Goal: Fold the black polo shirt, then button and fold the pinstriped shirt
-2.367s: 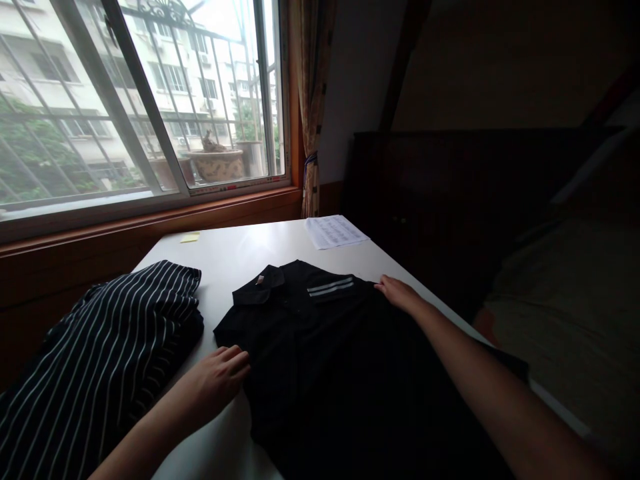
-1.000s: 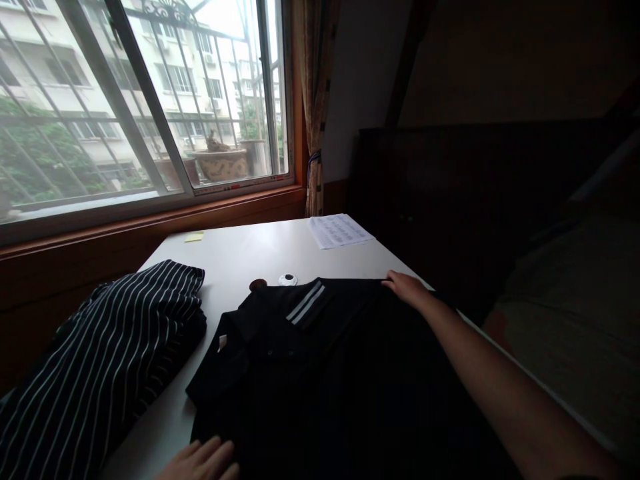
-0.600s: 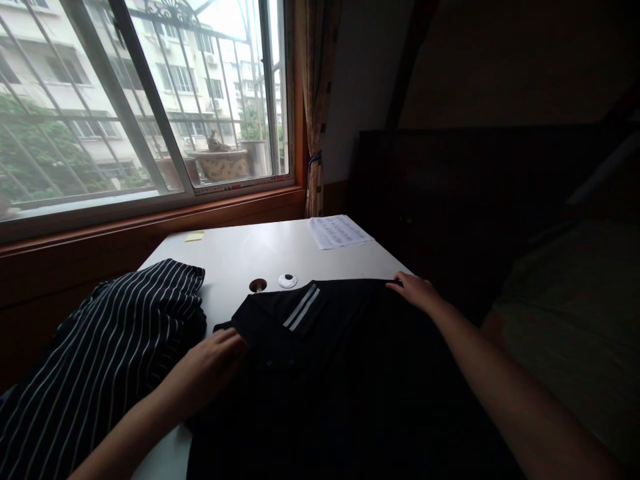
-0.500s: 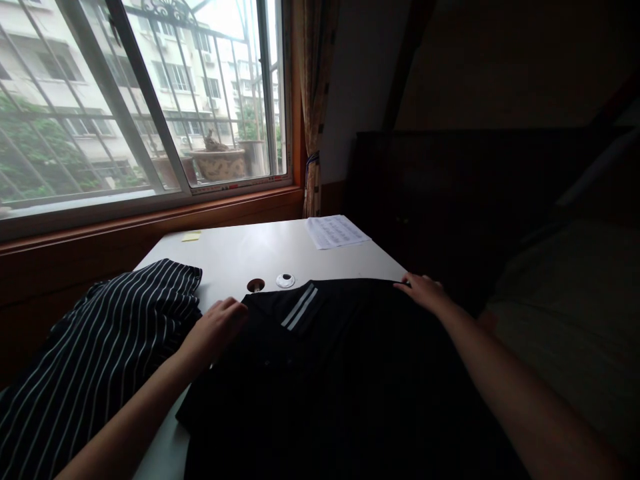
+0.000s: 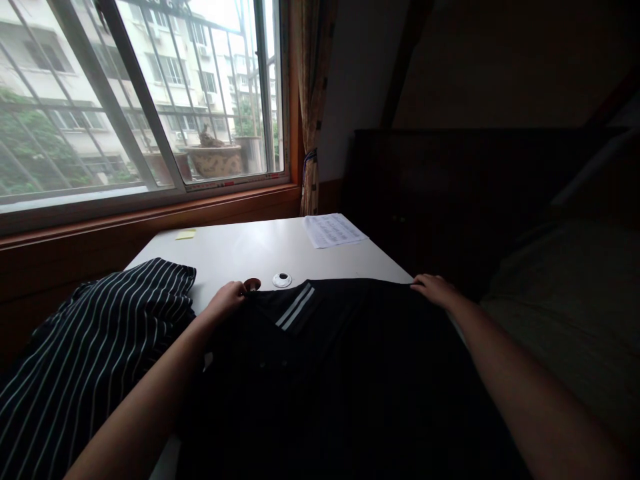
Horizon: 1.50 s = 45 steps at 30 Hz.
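Observation:
A black shirt [image 5: 350, 373] with two grey stripes lies spread on the white table [image 5: 240, 250], its top edge running straight across. My left hand [image 5: 226, 300] is closed on the shirt's far left corner, fingers curled over the fabric. My right hand [image 5: 434, 288] pinches the far right corner at the table's right edge. Both arms reach forward over the garment.
A dark garment with white stripes [image 5: 95, 347] lies heaped at the left. A round hole [image 5: 253, 284] and a white cap [image 5: 282, 280] sit just past the shirt. A printed sheet [image 5: 333, 230] and a yellow note [image 5: 185, 234] lie near the window. A bed is at right.
The shirt has been turned and pulled towards me, uncovering the hole and cap. My left hand went from the near side up to the far left corner; my right hand slid right.

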Each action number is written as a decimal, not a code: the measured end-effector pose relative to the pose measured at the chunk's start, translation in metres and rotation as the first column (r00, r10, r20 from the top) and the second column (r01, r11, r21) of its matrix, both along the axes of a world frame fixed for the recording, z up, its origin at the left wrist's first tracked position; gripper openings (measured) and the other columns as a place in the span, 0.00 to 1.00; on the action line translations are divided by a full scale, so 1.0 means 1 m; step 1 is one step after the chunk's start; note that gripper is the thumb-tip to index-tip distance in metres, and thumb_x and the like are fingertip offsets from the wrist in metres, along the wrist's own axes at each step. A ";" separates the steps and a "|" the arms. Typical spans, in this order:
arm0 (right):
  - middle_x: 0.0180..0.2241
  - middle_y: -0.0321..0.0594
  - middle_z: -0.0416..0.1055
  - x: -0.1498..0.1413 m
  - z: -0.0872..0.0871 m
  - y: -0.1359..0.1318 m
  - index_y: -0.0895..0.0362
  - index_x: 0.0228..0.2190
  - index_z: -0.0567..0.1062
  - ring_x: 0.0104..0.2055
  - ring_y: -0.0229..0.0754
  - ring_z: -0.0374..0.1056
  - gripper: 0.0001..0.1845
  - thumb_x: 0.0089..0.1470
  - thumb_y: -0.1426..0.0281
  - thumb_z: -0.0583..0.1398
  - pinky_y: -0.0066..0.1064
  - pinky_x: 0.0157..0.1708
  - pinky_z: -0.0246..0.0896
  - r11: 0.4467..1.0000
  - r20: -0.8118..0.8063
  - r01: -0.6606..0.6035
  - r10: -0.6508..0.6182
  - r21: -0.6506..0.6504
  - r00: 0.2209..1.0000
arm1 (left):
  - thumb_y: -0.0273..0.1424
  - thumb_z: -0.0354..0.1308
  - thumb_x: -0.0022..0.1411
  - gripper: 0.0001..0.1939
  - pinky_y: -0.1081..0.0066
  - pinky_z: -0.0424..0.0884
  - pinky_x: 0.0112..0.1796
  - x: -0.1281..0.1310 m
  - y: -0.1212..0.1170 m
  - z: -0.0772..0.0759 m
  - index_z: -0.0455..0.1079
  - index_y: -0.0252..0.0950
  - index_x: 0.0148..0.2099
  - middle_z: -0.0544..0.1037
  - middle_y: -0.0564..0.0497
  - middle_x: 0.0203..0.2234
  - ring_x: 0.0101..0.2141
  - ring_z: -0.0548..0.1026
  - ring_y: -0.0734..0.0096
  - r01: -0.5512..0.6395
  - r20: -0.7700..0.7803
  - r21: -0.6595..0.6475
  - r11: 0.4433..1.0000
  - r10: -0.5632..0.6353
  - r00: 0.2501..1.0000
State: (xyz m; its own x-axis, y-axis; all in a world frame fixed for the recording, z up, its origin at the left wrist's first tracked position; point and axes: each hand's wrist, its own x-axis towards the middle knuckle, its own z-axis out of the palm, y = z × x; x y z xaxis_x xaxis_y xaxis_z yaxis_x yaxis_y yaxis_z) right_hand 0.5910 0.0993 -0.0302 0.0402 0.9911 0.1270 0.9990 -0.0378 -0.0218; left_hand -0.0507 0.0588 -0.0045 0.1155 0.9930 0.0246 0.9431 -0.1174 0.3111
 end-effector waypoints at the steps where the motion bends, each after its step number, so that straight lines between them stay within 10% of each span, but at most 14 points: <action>1: 0.46 0.43 0.77 -0.001 0.000 0.003 0.52 0.37 0.79 0.45 0.52 0.68 0.12 0.57 0.61 0.59 0.39 0.42 0.61 1.000 -0.005 -0.001 0.001 -0.021 1.000 | 0.28 0.56 0.58 0.08 0.71 0.68 0.40 -0.004 0.001 0.000 0.75 0.36 0.39 0.77 0.46 0.37 0.40 0.75 0.63 -0.015 -0.001 0.008 1.000 0.015 1.000; 20: 0.48 0.46 0.71 -0.075 0.018 0.046 0.52 0.44 0.75 0.50 0.52 0.64 0.13 0.65 0.64 0.53 0.39 0.43 0.59 0.992 0.024 -0.036 0.034 0.123 0.999 | 0.26 0.53 0.59 0.10 0.69 0.70 0.39 -0.056 0.014 0.003 0.76 0.35 0.39 0.76 0.45 0.36 0.38 0.75 0.62 -0.211 -0.125 0.113 0.971 0.225 0.966; 34: 0.48 0.50 0.67 -0.098 0.005 0.021 0.56 0.46 0.75 0.47 0.53 0.61 0.14 0.61 0.66 0.56 0.39 0.44 0.57 0.954 0.072 0.050 -0.075 0.296 0.995 | 0.30 0.51 0.68 0.17 0.57 0.65 0.59 0.024 -0.043 -0.004 0.71 0.37 0.57 0.74 0.43 0.55 0.57 0.69 0.57 0.291 -0.215 0.356 0.888 -0.226 0.950; 45: 0.50 0.52 0.70 -0.101 -0.029 -0.033 0.61 0.49 0.76 0.50 0.54 0.61 0.19 0.63 0.65 0.53 0.40 0.51 0.56 0.947 0.026 0.089 -0.103 0.309 0.994 | 0.38 0.47 0.72 0.24 0.49 0.56 0.63 0.050 -0.062 -0.035 0.63 0.34 0.65 0.63 0.41 0.65 0.65 0.59 0.52 0.183 -0.215 0.265 0.947 -0.128 0.968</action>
State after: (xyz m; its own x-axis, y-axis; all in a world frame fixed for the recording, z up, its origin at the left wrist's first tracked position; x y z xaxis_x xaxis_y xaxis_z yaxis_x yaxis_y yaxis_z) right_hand 0.4899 0.0664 -0.0590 0.1215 0.8956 0.4280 0.9913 -0.1315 -0.0061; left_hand -0.0006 -0.0037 -0.0396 0.2981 0.9181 0.2611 0.9444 -0.3234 0.0590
